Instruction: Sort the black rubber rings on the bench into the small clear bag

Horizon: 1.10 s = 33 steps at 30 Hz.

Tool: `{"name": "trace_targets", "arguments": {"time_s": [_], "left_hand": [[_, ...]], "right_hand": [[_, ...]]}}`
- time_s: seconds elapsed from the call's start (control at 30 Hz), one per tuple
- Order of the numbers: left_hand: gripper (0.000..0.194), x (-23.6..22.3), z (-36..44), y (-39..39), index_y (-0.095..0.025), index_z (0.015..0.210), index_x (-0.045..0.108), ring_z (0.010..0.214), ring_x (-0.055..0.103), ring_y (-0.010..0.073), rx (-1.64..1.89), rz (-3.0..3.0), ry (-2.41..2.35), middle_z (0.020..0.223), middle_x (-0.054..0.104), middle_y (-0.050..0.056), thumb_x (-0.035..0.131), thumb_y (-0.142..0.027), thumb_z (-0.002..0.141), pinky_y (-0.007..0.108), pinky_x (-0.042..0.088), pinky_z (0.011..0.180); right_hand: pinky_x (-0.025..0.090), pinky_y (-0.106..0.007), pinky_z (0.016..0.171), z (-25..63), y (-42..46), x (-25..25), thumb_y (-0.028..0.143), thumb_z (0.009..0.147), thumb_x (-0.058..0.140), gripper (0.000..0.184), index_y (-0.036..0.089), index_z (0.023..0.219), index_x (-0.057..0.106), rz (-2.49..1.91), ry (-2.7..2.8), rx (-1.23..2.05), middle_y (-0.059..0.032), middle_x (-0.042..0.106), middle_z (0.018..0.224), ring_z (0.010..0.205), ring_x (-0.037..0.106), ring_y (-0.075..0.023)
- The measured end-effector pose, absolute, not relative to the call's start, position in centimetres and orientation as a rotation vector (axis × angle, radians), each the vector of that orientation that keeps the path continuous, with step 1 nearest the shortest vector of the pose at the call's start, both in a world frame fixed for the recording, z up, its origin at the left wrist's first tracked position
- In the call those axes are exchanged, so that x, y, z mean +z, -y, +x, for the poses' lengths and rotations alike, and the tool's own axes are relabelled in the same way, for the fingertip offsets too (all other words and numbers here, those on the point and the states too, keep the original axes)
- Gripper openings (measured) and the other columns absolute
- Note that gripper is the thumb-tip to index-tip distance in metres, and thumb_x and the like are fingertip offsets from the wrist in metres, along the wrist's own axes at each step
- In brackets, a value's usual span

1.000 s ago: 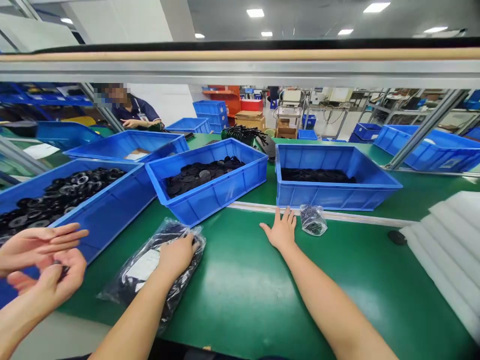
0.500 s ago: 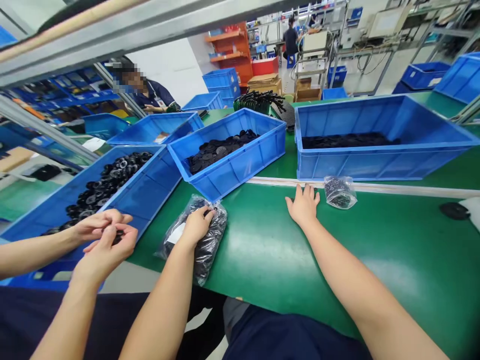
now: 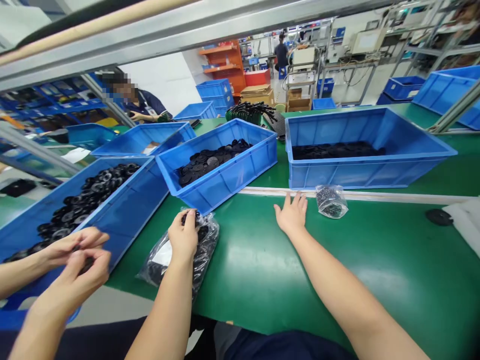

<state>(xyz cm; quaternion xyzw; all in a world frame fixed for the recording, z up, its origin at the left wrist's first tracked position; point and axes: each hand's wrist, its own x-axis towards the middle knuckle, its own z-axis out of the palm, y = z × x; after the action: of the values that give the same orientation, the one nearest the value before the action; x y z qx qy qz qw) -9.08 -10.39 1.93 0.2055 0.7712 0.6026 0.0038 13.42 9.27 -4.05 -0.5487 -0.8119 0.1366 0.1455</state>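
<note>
My left hand (image 3: 183, 237) pinches the mouth of a clear plastic bag (image 3: 205, 246) stuffed with black discs, and a black piece shows at its fingertips. My right hand (image 3: 291, 215) rests flat on the green mat, fingers apart and holding nothing. A small clear bag of dark parts (image 3: 331, 201) lies just beyond those fingers. At the far left, a co-worker's two hands (image 3: 77, 255) work on a small black piece above a blue crate of black rubber rings (image 3: 123, 210).
Two more blue crates of black discs (image 3: 221, 170) (image 3: 360, 172) stand along the mat's far side, behind a pale strip. A single black disc (image 3: 438, 217) lies near white foam sheets (image 3: 465, 220). A metal rail (image 3: 150, 35) crosses overhead, and another co-worker (image 3: 140, 105) sits beyond.
My left hand has moved from pressing on the bag's body to pinching its mouth. The co-worker's hands have shifted slightly. My right hand stays on the mat, and the view has tilted a little.
</note>
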Motion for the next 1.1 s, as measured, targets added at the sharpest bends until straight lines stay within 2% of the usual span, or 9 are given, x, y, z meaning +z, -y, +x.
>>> {"name": "trace_targets", "arguments": {"time_s": [0.1, 0.17, 0.33, 0.47, 0.6, 0.7, 0.77, 0.93, 1.1], "left_hand": [[0.042, 0.6, -5.6, 7.7, -0.018, 0.099, 0.065, 0.050, 0.046, 0.0097, 1.835, 0.695, -2.027, 0.064, 0.053, -0.004, 0.063, -0.056, 0.082, 0.021, 0.036, 0.046], [0.039, -1.2, -2.6, 5.8, -0.018, 0.096, 0.064, 0.050, 0.048, 0.0112, 1.706, 0.822, -1.979, 0.062, 0.053, -0.003, 0.060, -0.055, 0.085, 0.022, 0.037, 0.046], [0.024, -4.9, 3.6, 2.1, -0.022, 0.095, 0.066, 0.075, 0.062, 0.0199, 1.159, 1.604, -2.329, 0.083, 0.066, 0.007, 0.048, -0.038, 0.096, 0.030, 0.048, 0.069], [0.021, -5.0, 5.4, 0.3, -0.023, 0.093, 0.064, 0.075, 0.059, 0.0216, 0.735, 1.872, -2.481, 0.083, 0.062, 0.008, 0.045, -0.029, 0.098, 0.031, 0.043, 0.065], [0.020, -4.5, 6.1, -0.3, -0.022, 0.089, 0.063, 0.077, 0.058, 0.0230, 0.560, 2.091, -2.430, 0.083, 0.059, 0.008, 0.047, -0.030, 0.098, 0.032, 0.041, 0.063], [0.022, -4.6, 6.5, 0.4, -0.023, 0.093, 0.066, 0.076, 0.056, 0.0227, 0.586, 2.182, -2.346, 0.084, 0.057, 0.008, 0.046, -0.032, 0.098, 0.032, 0.042, 0.064], [0.024, -4.9, 6.6, 1.0, -0.023, 0.098, 0.067, 0.074, 0.055, 0.0218, 0.647, 2.188, -2.295, 0.085, 0.056, 0.008, 0.046, -0.033, 0.098, 0.032, 0.043, 0.065], [0.026, -4.8, 6.2, 1.7, -0.020, 0.098, 0.072, 0.084, 0.056, 0.0232, 0.959, 2.121, -2.052, 0.090, 0.057, 0.010, 0.050, -0.034, 0.096, 0.036, 0.048, 0.076], [0.023, -4.0, 5.0, 1.7, -0.022, 0.094, 0.073, 0.092, 0.060, 0.0215, 1.326, 1.864, -1.722, 0.090, 0.065, 0.007, 0.053, -0.034, 0.094, 0.037, 0.048, 0.088]], "right_hand": [[0.009, -0.051, 0.121, 12.7, -8.4, -3.9, 0.047, 0.098, 0.044, 0.070, 0.003, 0.152, 0.037, -1.334, 2.498, 0.431, -0.0260, 0.019, 0.163, 0.153, 0.011, -0.0385], [0.010, -0.049, 0.122, 12.1, -8.5, -3.8, 0.045, 0.099, 0.043, 0.068, 0.003, 0.151, 0.038, -1.241, 2.566, 0.452, -0.0253, 0.021, 0.163, 0.153, 0.011, -0.0362], [0.013, -0.048, 0.123, 10.9, -10.5, -4.0, 0.032, 0.098, 0.046, 0.057, 0.001, 0.146, 0.045, -1.158, 2.542, 0.450, -0.0243, 0.031, 0.159, 0.152, 0.017, -0.0330], [0.028, -0.039, 0.120, 11.4, -12.2, -4.3, 0.020, 0.097, 0.036, 0.045, 0.007, 0.134, 0.059, -1.149, 2.344, 0.576, -0.0171, 0.053, 0.147, 0.142, 0.041, -0.0241], [0.041, -0.036, 0.112, 15.0, -11.8, -3.8, 0.026, 0.099, 0.034, 0.044, 0.013, 0.131, 0.062, -1.100, 2.180, 0.618, -0.0129, 0.064, 0.134, 0.127, 0.057, -0.0206], [0.037, -0.044, 0.115, 19.3, -8.2, -3.4, 0.031, 0.099, 0.039, 0.044, 0.013, 0.135, 0.059, -1.150, 2.244, 0.496, -0.0155, 0.058, 0.142, 0.135, 0.051, -0.0255], [0.031, -0.051, 0.118, 21.8, -4.4, -3.5, 0.036, 0.099, 0.044, 0.050, 0.011, 0.142, 0.053, -1.163, 2.388, 0.428, -0.0180, 0.047, 0.152, 0.144, 0.040, -0.0295], [0.020, -0.054, 0.123, 23.5, 1.5, -3.8, 0.055, 0.091, 0.057, 0.087, 0.006, 0.156, 0.028, -1.135, 2.689, 0.405, -0.0199, 0.016, 0.165, 0.154, 0.012, -0.0328], [0.020, -0.053, 0.123, 20.3, -2.2, -3.3, 0.058, 0.091, 0.054, 0.094, 0.000, 0.157, 0.021, -1.172, 2.658, 0.435, -0.0239, 0.012, 0.164, 0.154, 0.009, -0.0332]]}}
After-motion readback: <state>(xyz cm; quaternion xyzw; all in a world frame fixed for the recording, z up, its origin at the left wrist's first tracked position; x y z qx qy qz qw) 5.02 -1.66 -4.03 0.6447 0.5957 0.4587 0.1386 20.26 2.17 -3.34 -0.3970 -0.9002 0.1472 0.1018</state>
